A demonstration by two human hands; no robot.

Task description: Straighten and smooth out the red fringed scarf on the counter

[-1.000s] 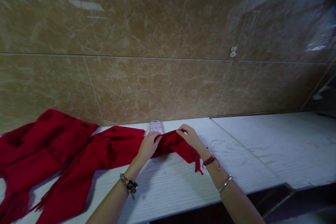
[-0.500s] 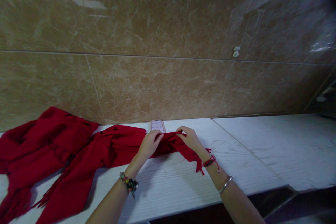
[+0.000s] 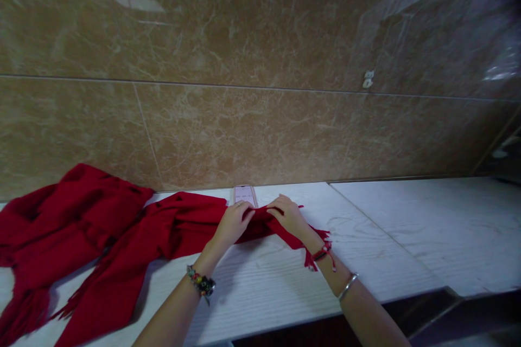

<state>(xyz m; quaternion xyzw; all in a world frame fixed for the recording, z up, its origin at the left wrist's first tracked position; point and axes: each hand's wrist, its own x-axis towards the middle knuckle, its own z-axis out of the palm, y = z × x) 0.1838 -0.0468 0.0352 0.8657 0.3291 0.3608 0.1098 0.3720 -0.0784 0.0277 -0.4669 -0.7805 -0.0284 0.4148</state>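
Pinching the upper edge of a long red, soft woven cloth with a fringed end (image 3: 197,223) in the left hand (image 3: 234,224), thumb pressed against fingers. Gripping the same edge a little farther right with the right hand (image 3: 290,219), thumb and fingertips closed on the fabric, with only a short span of it between the two. Lying in loose creases along a white, wood-grained tabletop (image 3: 378,244), fringe spread under and beside the right wrist. Running leftward from the hands to meet a bulky red fabric heap (image 3: 77,217) at the far left; hard to tell, given the overlapping folds, whether one piece or two.

Reaching close to a flat, pale-rimmed phone with a lit screen (image 3: 243,193), partly hidden at its near end by the left hand and cloth. Wearing a multicoloured beaded bracelet (image 3: 201,283) on the left wrist, a red braided cord bracelet (image 3: 322,252) and a shiny silver-coloured bangle (image 3: 348,286) on the right. Facing a brown, marble-patterned tiled wall (image 3: 252,135) directly behind the tabletop.
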